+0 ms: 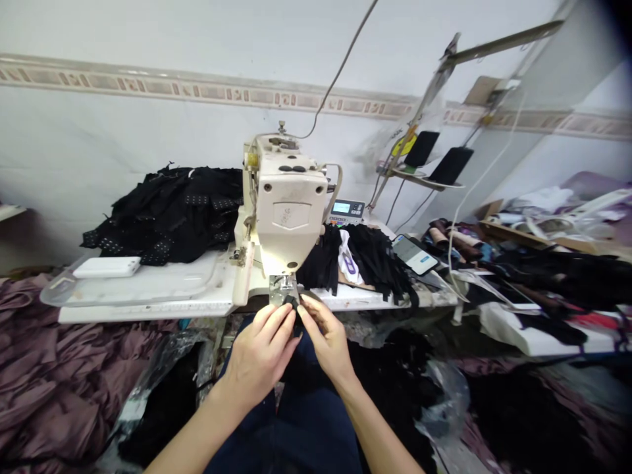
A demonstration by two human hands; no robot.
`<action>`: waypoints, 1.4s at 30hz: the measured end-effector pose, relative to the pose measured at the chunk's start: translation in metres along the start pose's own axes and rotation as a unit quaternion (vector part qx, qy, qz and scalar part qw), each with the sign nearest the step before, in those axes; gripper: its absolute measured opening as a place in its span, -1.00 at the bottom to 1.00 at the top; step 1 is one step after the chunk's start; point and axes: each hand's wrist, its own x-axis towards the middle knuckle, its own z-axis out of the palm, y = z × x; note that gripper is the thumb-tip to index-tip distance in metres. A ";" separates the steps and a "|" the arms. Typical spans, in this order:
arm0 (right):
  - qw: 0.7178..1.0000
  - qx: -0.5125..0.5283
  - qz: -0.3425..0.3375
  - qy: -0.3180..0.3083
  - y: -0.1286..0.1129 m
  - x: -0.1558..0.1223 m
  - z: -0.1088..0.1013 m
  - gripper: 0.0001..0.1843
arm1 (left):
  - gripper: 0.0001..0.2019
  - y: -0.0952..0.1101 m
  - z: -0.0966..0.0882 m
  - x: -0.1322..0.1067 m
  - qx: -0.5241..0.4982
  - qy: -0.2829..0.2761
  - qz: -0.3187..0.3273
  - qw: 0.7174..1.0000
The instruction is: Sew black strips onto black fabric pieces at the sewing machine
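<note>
A small piece of black fabric (291,303) lies between my two hands, just in front of the needle plate of a cream sewing machine (289,204). My left hand (264,349) pinches its left side, the fingertips close to the presser foot (284,282). On the other side my right hand (326,336) holds the piece between thumb and fingers. Most of the fabric is hidden by the fingers, so its shape cannot be made out. The machine's lamp lights the spot under the needle.
Left on the table are a heap of black dotted fabric (168,210) and a white box-like object (107,266). Black strips (380,260), a control panel (347,209) and a phone (415,254) lie right. Thread cones (451,164) hang above; mauve cloth (64,368) is piled low left.
</note>
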 end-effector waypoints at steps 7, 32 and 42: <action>0.992 0.066 0.102 0.020 -0.010 0.004 0.002 -0.63 | -0.63 0.004 0.010 0.003 0.013 0.008 -0.020 1.000; 0.932 0.279 0.224 -0.062 0.047 -0.046 0.038 -0.17 | -0.54 -0.009 0.011 -0.005 -0.067 -0.019 -0.066 0.995; 0.905 0.161 0.304 -0.249 0.018 -0.075 -0.005 -0.65 | -0.74 -0.016 -0.027 -0.036 -0.157 0.096 -0.110 0.977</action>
